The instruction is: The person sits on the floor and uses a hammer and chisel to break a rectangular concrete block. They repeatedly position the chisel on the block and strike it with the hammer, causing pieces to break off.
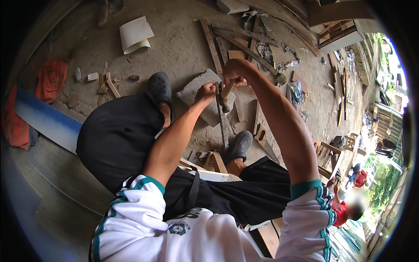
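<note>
My right hand [236,71] is wrapped round the wooden handle of a hammer [227,90]. The dark hammer head points down toward me, close beside a long narrow strip [222,122]. This strip lies across a rough grey concrete block [192,91] and runs back toward my right shoe. My left hand [205,93] is closed, its fingertips pinched at the far part of the strip, above the block. Whether those fingers also hold something small, such as a nail, cannot be seen.
A handsaw [262,136] lies right of my right shoe [239,146]. Long wood offcuts [211,46] and scraps litter the dirt floor beyond the block. A pale sheet [135,34] lies far left; an orange cloth [51,81] hangs at the left. A person in red [340,212] is at the right.
</note>
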A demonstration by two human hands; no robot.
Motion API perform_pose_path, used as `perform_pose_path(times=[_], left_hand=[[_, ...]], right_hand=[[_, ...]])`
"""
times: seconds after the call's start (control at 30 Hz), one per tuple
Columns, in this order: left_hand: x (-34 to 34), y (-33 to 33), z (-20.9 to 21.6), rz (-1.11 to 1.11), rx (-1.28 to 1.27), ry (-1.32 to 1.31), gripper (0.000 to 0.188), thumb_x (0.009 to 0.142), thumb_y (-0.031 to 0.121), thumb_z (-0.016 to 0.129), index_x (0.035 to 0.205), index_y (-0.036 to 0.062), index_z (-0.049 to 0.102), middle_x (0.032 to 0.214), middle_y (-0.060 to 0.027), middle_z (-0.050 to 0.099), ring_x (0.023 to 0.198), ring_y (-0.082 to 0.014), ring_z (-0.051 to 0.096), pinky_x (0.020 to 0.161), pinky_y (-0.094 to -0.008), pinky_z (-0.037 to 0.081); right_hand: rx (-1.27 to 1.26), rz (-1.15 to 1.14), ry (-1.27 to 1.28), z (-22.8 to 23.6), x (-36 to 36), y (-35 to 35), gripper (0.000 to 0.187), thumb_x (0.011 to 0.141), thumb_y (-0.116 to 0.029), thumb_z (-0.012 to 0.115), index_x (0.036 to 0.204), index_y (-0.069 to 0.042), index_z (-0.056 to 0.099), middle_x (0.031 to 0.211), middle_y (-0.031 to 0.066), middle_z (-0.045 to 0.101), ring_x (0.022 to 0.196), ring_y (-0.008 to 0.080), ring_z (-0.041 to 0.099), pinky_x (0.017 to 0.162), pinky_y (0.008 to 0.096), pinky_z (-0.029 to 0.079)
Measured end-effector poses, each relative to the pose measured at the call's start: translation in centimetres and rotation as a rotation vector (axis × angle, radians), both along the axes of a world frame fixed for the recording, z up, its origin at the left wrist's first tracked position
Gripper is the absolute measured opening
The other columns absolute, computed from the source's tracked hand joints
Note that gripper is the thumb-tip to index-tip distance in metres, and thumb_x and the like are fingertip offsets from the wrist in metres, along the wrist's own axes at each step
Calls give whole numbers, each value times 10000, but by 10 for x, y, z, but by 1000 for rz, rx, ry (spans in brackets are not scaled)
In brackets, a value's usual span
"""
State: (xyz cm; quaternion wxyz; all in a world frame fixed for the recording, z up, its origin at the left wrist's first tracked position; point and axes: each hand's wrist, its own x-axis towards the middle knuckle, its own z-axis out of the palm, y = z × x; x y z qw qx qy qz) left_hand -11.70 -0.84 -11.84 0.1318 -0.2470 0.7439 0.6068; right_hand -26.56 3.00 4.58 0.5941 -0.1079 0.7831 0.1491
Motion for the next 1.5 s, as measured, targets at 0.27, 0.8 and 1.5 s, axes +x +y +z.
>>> perform_pose_path(times=[0.27, 0.8, 1.5], left_hand=[[7, 1, -44, 93, -123, 329, 368, 934, 291, 503, 1162, 58, 675, 1114, -176, 683, 1051, -359, 640, 872, -400, 522], [2, 34, 13, 349, -105, 480, 501, 958, 382, 525, 1286, 3, 530, 1256, -206, 574, 1179, -327, 552, 1009, -388, 423], [-10, 37, 28, -90, 555, 399, 541, 984, 449, 360, 703, 54, 601, 591, -46, 579, 541, -106, 550, 461, -283, 408]], right_hand=[[-442, -52, 369, -1, 63, 58, 337, 671, -369, 751, 615, -44, 680, 514, 80, 622, 490, 187, 644, 546, 329, 546], [-1186, -916, 529, -6, 109, 83, 418, 923, -345, 660, 683, -2, 649, 562, -12, 563, 538, 57, 519, 496, 245, 392], [-853, -59, 121, 44, 18, 33, 760, 917, -693, 390, 1110, -12, 669, 1114, 255, 645, 1133, 341, 592, 982, 452, 445]])
